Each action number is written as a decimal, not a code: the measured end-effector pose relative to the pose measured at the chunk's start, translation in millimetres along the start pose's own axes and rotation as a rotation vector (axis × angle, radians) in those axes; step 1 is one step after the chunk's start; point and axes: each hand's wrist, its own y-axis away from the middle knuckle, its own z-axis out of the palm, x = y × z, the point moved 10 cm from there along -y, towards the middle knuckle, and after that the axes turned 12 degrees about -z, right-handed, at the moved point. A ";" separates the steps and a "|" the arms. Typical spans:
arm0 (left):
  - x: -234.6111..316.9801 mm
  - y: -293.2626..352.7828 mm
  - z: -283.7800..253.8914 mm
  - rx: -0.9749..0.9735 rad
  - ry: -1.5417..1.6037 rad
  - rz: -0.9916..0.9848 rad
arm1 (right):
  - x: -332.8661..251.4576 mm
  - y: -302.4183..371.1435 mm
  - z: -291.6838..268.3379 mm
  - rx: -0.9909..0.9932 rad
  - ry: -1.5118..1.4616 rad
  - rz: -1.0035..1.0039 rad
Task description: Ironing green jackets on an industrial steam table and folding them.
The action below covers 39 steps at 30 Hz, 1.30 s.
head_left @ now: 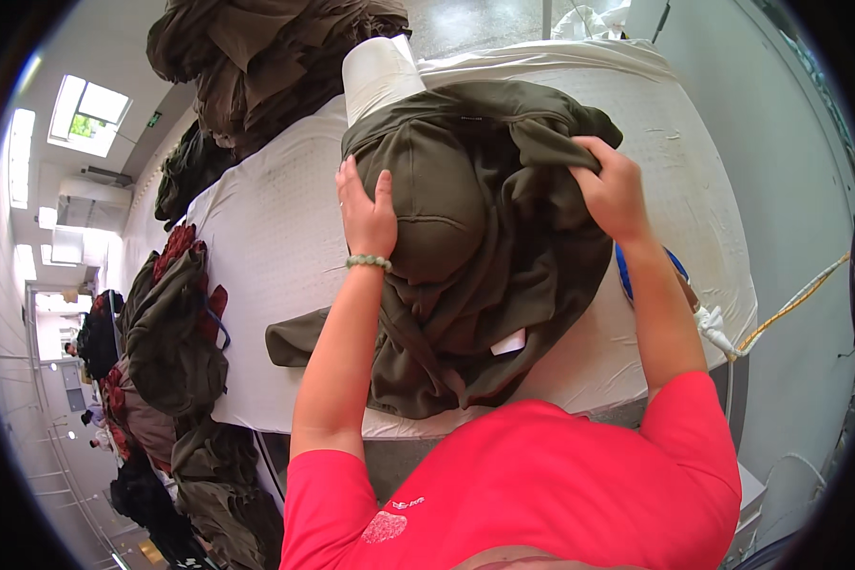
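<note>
A dark olive-green garment (pixel 437 204) with sleeves lies over the white padded table. Part of it is drawn over the end of a white padded form (pixel 380 81), which sticks out at the far side. My left hand (pixel 366 214) rests flat on the garment's left side, fingers stretched and thumb apart. Over on the right, my right hand (pixel 613 190) grips the garment's edge between thumb and fingers. One sleeve (pixel 299 337) stretches out to the left beneath my left forearm. A small white label (pixel 508 342) shows near the bottom.
White cloth covers the table (pixel 693 190). Beside my right forearm sits a partly hidden blue-edged object (pixel 625 271), near a white-wrapped joint (pixel 712 328) on a yellow hose (pixel 779 318). Brown garments (pixel 266 66) are heaped at the far left; more olive garments (pixel 171 342) hang along the left edge.
</note>
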 end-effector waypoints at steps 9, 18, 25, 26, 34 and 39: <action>-112.8 -18.6 -4.0 -0.307 0.195 -0.373 | -81.6 132.2 -65.3 -0.259 -0.291 0.227; -68.9 144.7 -274.1 -0.044 1.055 -0.273 | -90.7 126.6 -131.6 -0.023 -0.325 0.119; -175.2 154.8 -288.9 -0.188 0.602 -0.486 | -42.9 79.0 53.8 -0.555 0.300 -0.133; -195.3 160.8 -270.9 -0.227 0.567 -0.564 | -33.9 72.4 71.6 -0.544 0.288 -0.206; -237.3 179.5 -192.1 -0.421 0.985 -0.834 | 70.7 40.6 142.3 -0.381 -0.050 0.420; -237.7 146.6 -210.2 -0.351 0.758 -0.763 | 72.1 35.3 155.1 -0.545 -0.310 0.510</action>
